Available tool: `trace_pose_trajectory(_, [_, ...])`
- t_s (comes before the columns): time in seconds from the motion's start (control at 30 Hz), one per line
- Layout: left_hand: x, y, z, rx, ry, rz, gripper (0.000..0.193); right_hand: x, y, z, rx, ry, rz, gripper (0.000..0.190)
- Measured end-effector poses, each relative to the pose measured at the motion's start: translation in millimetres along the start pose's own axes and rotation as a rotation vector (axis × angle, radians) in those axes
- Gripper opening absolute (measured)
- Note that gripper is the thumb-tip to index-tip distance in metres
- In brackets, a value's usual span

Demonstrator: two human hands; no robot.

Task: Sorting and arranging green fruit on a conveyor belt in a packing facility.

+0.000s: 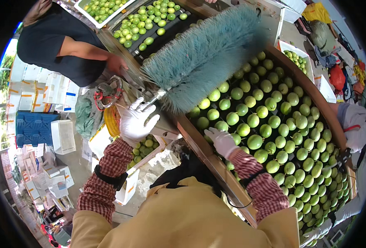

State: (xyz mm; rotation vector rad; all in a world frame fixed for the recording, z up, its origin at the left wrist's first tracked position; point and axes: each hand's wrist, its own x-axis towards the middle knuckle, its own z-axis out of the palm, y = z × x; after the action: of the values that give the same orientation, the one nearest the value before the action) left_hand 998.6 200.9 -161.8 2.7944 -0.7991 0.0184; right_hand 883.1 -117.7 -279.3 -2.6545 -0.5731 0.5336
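My left hand, in a white glove, is held above the side of the sorting machine, fingers apart and nothing in it. Just beyond its fingertips is the metal shaft of a big blue-green roller brush. My right hand, also gloved in white, reaches over the machine's brown side rail onto the near edge of the conveyor. Its fingertips are beside round green fruits; whether they touch one is unclear. Rows of green fruits cover the conveyor to the right of the brush.
Beyond the brush, more green fruits lie on rollers. A person in a dark shirt stands at the upper left; another person's sleeve is at the right. A fruit-filled crate sits below my left hand, near a yellow basket.
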Motion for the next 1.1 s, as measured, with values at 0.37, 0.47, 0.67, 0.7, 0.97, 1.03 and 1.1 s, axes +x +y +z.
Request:
trace_pose_trajectory(0.37, [0,1,-8,0.057,0.015,0.074,0.031,-5,1,15,0.314,0.018,0.253,0.048])
trace_pose_trajectory(0.47, [-1,32,-14,-0.218,0.235,0.162,0.033,-30,0,5,0.909,0.281,0.403,0.065])
trace_pose_trajectory(0.67, [-12,94,27,-1.173,-0.261,-0.272,0.032,-31,-34,-29,1.482,0.501,0.137,0.074])
trace_pose_trajectory(0.7, [-12,97,31,-1.422,-0.422,-0.332,0.042,-32,-39,-30,1.474,0.53,0.106,0.072])
trace_pose_trajectory(0.97, [2,110,58,-1.797,-0.704,-0.283,0.063,-32,-72,-56,0.877,0.721,-0.039,0.057])
trace_pose_trajectory(1.03, [3,111,59,-1.647,-0.592,-0.108,0.055,-30,-73,-47,0.812,0.751,-0.039,0.057])
trace_pose_trajectory(1.1, [3,109,61,-1.802,-0.634,-0.239,0.049,-29,-75,-44,0.795,0.751,-0.086,0.056])
